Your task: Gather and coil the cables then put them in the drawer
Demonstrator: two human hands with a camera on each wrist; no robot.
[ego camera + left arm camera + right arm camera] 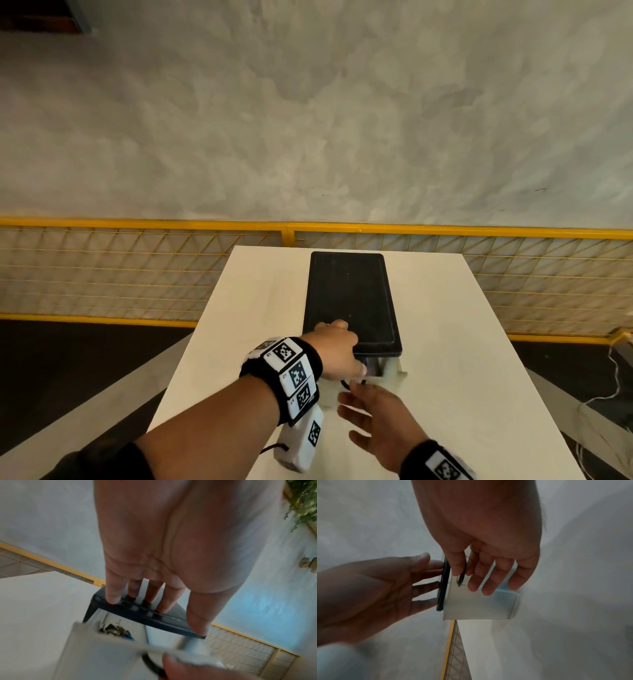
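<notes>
At lower centre, the left hand (337,346) rests straight fingers on the drawer (383,371) unit's black top (351,301). The right hand (378,423), relaxed, touches the drawer's ring pull (462,574). Cables (116,630) lie blurred inside. Bare counter (479,377) spreads right.

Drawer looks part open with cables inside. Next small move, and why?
Probably push the drawer shut with the right hand, whose fingers are on the black ring pull. The left hand rests flat on the black lid, bracing the unit. Cables already lie inside the slightly open drawer.
</notes>
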